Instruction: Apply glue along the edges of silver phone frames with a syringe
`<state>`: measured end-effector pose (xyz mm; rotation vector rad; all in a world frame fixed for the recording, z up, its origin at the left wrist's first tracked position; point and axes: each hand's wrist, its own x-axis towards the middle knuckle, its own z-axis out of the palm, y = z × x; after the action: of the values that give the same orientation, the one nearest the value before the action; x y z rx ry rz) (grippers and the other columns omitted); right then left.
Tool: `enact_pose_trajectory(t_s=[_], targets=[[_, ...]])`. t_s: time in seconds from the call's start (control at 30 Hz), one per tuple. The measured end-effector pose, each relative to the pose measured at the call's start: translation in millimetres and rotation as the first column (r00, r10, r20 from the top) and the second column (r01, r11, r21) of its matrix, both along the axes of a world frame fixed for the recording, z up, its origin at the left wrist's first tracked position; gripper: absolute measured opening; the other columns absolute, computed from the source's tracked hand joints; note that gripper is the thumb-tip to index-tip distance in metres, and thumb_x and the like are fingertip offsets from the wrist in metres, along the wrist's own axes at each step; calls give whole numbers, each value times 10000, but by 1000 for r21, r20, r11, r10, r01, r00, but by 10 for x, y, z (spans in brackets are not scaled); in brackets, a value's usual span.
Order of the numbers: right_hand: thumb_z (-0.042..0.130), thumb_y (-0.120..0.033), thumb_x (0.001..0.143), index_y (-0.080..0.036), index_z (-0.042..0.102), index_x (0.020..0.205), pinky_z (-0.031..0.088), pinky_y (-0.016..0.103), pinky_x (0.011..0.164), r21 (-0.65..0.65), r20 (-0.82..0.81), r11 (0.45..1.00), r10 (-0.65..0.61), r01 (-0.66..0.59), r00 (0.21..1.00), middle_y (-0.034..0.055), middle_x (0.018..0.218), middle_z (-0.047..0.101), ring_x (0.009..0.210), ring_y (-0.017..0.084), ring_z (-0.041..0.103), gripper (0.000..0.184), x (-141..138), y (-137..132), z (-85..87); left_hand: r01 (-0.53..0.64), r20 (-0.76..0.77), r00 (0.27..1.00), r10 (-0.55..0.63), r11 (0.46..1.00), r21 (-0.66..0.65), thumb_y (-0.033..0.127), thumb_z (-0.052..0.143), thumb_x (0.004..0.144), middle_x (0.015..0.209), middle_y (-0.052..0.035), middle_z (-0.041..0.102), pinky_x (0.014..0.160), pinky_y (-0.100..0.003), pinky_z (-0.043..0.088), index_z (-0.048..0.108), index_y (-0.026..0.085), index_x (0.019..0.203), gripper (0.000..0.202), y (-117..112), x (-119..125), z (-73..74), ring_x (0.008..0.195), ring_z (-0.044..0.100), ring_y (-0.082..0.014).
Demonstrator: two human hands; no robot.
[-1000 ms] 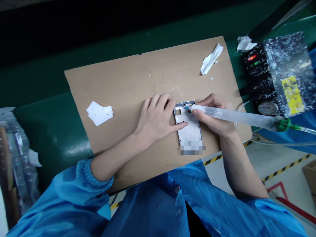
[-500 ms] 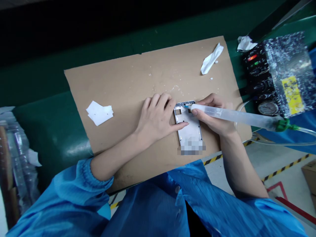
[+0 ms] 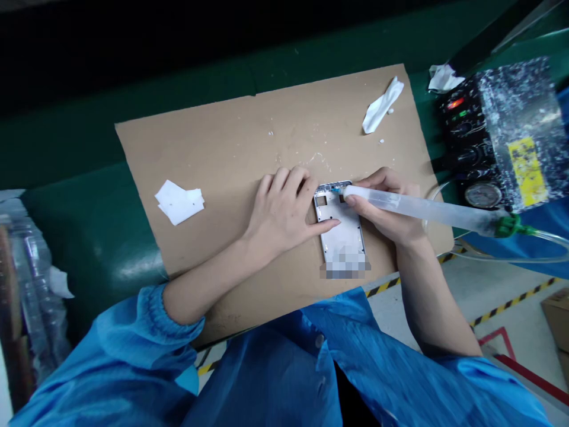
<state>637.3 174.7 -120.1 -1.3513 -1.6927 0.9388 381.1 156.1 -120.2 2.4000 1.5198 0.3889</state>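
A silver metal phone frame (image 3: 341,234) lies flat on a brown cardboard sheet, its lower end blurred out by pixels. My left hand (image 3: 282,207) steadies it from the left, with bent fingers at the upper left edge and the thumb laid across its face. In my right hand (image 3: 386,207) is a translucent dispensing syringe (image 3: 427,207), gripped near its front between thumb and fingers. The syringe's blue needle tip (image 3: 336,190) points left over the top edge of the frame; whether it touches is too small to tell. A green cap (image 3: 507,225) closes the rear end.
The cardboard sheet (image 3: 213,142) bears a cut white paper piece (image 3: 180,203), a folded white tissue (image 3: 382,107) and small white crumbs. A paint-flecked dispenser box (image 3: 511,130) with a gauge stands right. Clear tubing (image 3: 553,237) trails from the syringe. Plastic-wrapped items (image 3: 38,284) lie far left.
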Motion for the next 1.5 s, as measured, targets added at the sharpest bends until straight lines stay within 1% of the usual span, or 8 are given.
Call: enact_pose_trajectory(t_s=[0.17,0.37,0.73,0.87,1.13,1.27,1.4,1.5], targets=[[1011,-435,940,-278,810,1019,706,370,723,-30,10,1000,7,-7,1000,44,1012,900,873,250,848,266,7,-14,-12,-1,9,1000,1,1000,-1,741,793,1067,1415,-196,755,1058,-523,500,741,166,1419,676,-4,-2,-15,1295,673,-409],[1007,-414,934,-281,811,1019,691,361,678,-34,-6,999,1,-1,1000,43,995,901,833,242,839,252,-11,-16,17,2,18,1000,-2,1000,7,732,813,1055,1414,-200,756,1043,-526,502,743,158,1408,678,-5,-7,-19,1278,668,-411],[1008,-460,928,-292,824,1004,734,397,694,-21,13,1000,-18,18,1000,53,1004,912,849,264,857,260,-4,-15,11,-8,34,999,9,1000,-24,726,810,1052,1430,-201,752,1060,-543,502,752,190,1414,649,-1,1,-7,1291,661,-420],[1023,-527,918,-280,829,990,682,373,626,0,5,999,-49,49,999,49,948,892,782,250,825,323,29,-28,-32,-5,31,999,6,1000,-30,726,785,1069,1423,-203,753,1069,-547,497,750,181,1428,653,-8,2,8,1293,660,-423],[1008,-673,910,-282,753,902,570,342,545,-33,-194,997,-71,65,978,28,795,831,596,204,738,467,133,-3,-91,-29,19,999,30,999,-26,734,754,1091,1452,-207,744,1057,-537,511,747,169,1444,665,32,-28,2,1301,667,-418],[982,-769,870,-288,715,856,507,349,498,-44,-221,997,-66,57,973,-3,727,773,526,194,660,550,154,-6,-122,-74,14,997,74,997,-5,716,704,1123,1491,-211,738,1088,-557,516,718,192,1530,663,99,-102,-24,1338,672,-436],[956,-685,942,-285,726,866,500,363,589,14,-161,1000,-17,20,987,3,768,764,612,192,659,468,163,-44,-105,-121,20,992,121,993,13,693,651,1150,1520,-221,731,1117,-577,515,678,213,1610,666,140,-155,-41,1371,674,-453],[952,-589,980,-288,767,957,517,355,602,31,-179,999,29,-24,983,0,790,766,645,198,684,354,163,-140,-39,-132,30,991,131,991,10,696,638,1153,1520,-225,729,1138,-590,508,671,215,1618,670,146,-160,-49,1386,670,-461]])
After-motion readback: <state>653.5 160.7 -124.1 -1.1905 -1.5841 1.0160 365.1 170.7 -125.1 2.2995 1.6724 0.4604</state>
